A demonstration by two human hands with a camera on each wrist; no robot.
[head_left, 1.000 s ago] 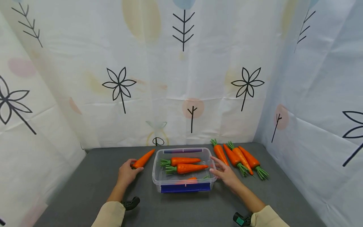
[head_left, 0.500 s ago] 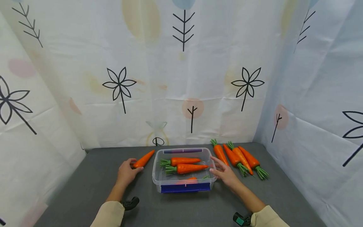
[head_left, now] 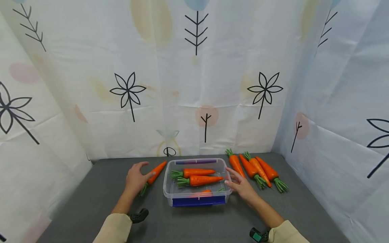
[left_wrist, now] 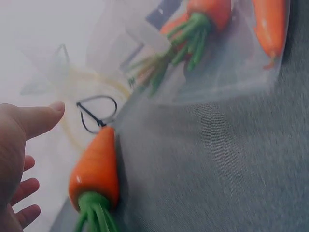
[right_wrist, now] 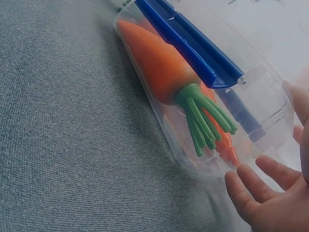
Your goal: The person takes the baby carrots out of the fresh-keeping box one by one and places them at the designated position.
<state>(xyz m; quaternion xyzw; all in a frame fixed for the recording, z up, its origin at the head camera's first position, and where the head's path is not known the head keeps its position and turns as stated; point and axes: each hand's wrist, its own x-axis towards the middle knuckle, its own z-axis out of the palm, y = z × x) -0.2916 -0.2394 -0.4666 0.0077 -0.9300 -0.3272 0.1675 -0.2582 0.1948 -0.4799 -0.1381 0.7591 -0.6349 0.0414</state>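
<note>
A loose orange carrot (head_left: 157, 171) with green stalks lies on the grey table left of the clear plastic box (head_left: 199, 194). Over its stalk end, my left hand (head_left: 135, 177) is spread with nothing in its grip. In the left wrist view, a gap shows between that hand's thumb (left_wrist: 41, 118) and the carrot (left_wrist: 96, 169). My right hand (head_left: 241, 185) rests its fingers against the box's right end; in the right wrist view the fingertips (right_wrist: 241, 183) are at the clear wall. Inside the box lie two carrots (head_left: 200, 180) side by side, with another partly hidden behind the front wall.
Several more carrots (head_left: 252, 167) lie in a cluster on the table behind and right of my right hand. Blue latch flaps (head_left: 199, 201) hang on the box's front. A patterned white curtain (head_left: 182, 118) closes off the back and sides.
My left hand has let go of the carrot and lifted slightly, its fingers spreading; the carrot's green stalks now show. The right hand and the box have stayed in place.
</note>
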